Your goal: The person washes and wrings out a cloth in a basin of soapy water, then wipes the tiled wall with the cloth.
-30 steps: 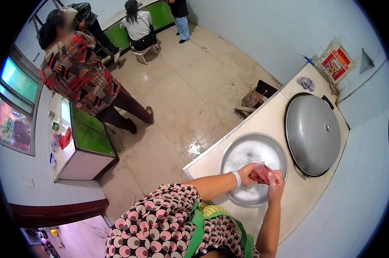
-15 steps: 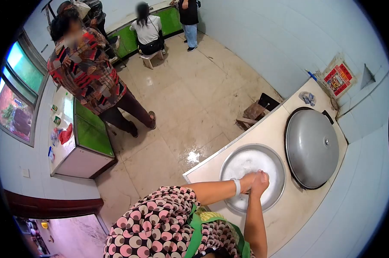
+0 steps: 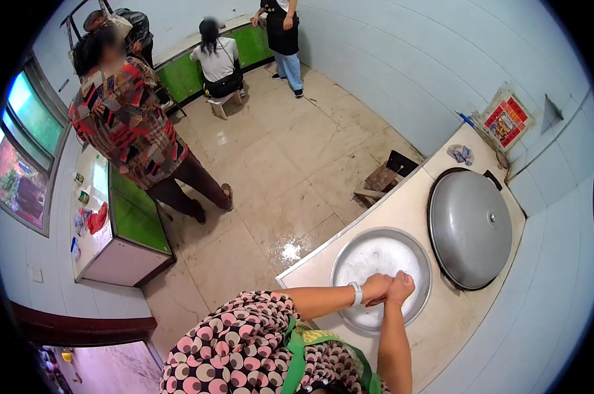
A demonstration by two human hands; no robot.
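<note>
A wide metal basin (image 3: 383, 230) holding whitish, foamy-looking liquid (image 3: 369, 253) stands on the counter below me. Over its lower part, my left hand (image 3: 376, 287), with a pale wristband (image 3: 355, 293) on the wrist, is closed and pressed against my right hand (image 3: 400, 287). The right is curled into a fist. Both touch each other in front of the foam. Whatever lies between the fingers, if anything, is hidden from view.
To the basin's right, a large grey domed lid (image 3: 471, 226) covers a dark-rimmed wok set in the counter (image 3: 336, 256). A crumpled cloth (image 3: 460, 154) lies behind. A wooden stool (image 3: 381, 180) is beside the counter. Several people are farther off, one in a patterned shirt (image 3: 123, 125).
My hands have shifted slightly downward in view and stay pressed together. The view has turned a little. The standing person in the black apron has moved slightly left and lower in view.
</note>
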